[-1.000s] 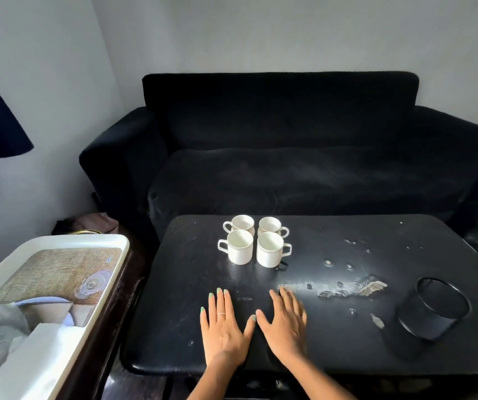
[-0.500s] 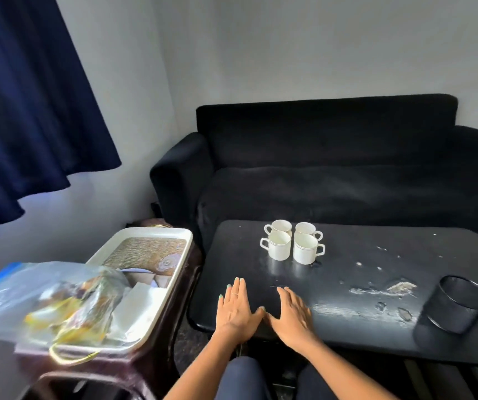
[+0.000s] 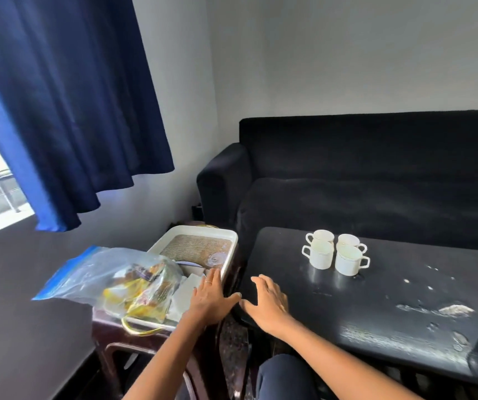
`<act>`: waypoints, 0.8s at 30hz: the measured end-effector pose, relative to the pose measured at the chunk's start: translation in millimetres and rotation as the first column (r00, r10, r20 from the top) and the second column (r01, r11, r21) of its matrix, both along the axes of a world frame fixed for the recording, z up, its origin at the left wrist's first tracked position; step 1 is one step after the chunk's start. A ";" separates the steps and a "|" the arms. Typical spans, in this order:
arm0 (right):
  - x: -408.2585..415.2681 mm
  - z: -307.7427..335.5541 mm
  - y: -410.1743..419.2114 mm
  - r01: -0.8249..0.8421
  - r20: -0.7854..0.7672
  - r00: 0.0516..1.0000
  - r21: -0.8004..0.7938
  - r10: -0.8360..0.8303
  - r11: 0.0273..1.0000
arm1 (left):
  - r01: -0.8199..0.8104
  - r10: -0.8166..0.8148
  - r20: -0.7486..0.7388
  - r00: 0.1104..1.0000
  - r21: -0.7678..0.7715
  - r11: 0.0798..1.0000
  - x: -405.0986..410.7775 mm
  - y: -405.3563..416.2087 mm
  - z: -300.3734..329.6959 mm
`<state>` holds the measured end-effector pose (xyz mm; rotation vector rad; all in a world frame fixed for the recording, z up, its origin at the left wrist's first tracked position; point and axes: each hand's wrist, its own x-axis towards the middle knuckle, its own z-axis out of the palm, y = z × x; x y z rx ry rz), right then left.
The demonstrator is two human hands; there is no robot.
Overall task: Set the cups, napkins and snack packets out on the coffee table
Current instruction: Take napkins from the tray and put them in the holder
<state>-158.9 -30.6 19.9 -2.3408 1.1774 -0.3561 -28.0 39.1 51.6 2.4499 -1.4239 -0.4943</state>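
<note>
Four cups (image 3: pixel 334 252) stand upright in a square on the tabletop (image 3: pixel 376 298), handles pointing outward left and right. My left hand (image 3: pixel 210 298) hovers flat-fingered over the tray (image 3: pixel 226 241); my right hand (image 3: pixel 268 303), fingers spread, holds nothing at the tabletop's corner.

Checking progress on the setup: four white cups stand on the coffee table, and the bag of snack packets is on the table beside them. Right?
Not quite. The four white cups do stand on the coffee table, but the head view shows the bag of snack packets in the white tray on the side stool.
</note>
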 end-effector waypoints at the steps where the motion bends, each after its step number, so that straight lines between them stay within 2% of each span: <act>1: 8.0 1.3 3.6 -0.021 -0.002 1.000 -0.005 0.021 1.000 | -0.019 0.019 -0.006 1.000 0.049 0.999 5.9 3.8 -1.2; 5: 33.4 5.4 14.7 -0.107 -0.026 0.994 -0.029 0.106 0.994 | -0.067 0.074 -0.037 0.997 0.157 0.985 21.7 14.8 -9.7; 13: 73.8 6.8 11.1 -0.158 -0.069 0.985 0.008 0.158 0.987 | 0.074 0.008 -0.233 0.972 0.343 0.936 48.1 15.0 -19.0; 16: 93.6 9.3 3.7 -0.172 -0.082 0.982 0.012 0.172 0.985 | 0.110 -0.012 -0.267 0.964 0.354 0.929 51.4 11.6 -21.0; 19: 112.9 12.1 -3.2 -0.191 -0.089 0.977 0.020 0.192 0.981 | 0.129 -0.045 -0.240 0.970 0.349 0.928 51.7 10.5 -22.7; 24: 136.1 6.9 -9.5 -0.217 -0.208 0.954 0.013 0.215 0.976 | 0.090 -0.009 -0.229 0.973 0.346 0.934 49.9 11.5 -20.8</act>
